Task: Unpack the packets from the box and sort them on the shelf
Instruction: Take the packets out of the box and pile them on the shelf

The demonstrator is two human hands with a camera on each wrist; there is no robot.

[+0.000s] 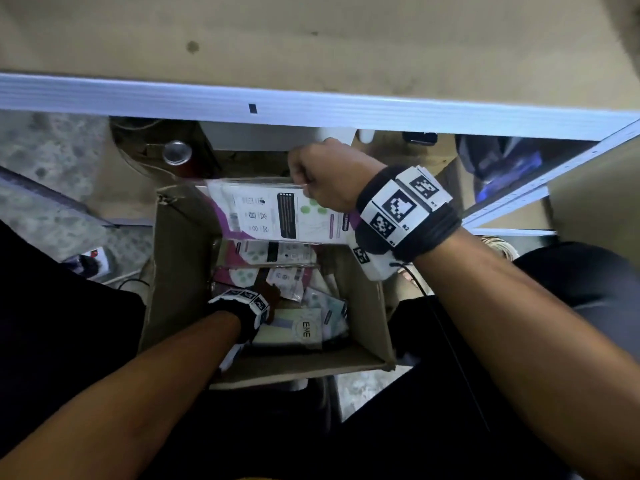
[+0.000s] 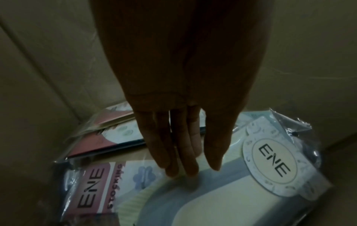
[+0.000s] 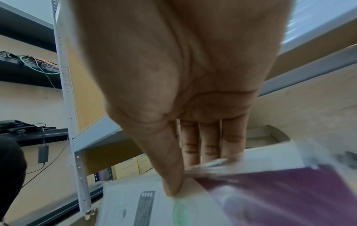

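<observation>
An open cardboard box (image 1: pixel 180 271) stands on the floor between my legs, with several plastic-wrapped packets in it. My right hand (image 1: pixel 304 188) holds a white and purple packet (image 1: pixel 270 213) above the box's far edge. In the right wrist view the thumb (image 3: pixel 172 183) and fingers pinch the top edge of this packet (image 3: pixel 270 195). My left hand (image 1: pixel 268 299) is deep in the box. Its straight fingers (image 2: pixel 183 169) touch a pale packet with a round ENE label (image 2: pixel 270 160). Beside it lies a pink ENE stocking packet (image 2: pixel 92 186).
A wooden shelf board with a white metal front edge (image 1: pixel 311 109) runs across just beyond the box. Below it are a round metal lid (image 1: pixel 177 152) and a white box (image 1: pixel 263 136). A shelf upright (image 1: pixel 554 174) slants at right. A power strip (image 1: pixel 93 263) lies on the floor at left.
</observation>
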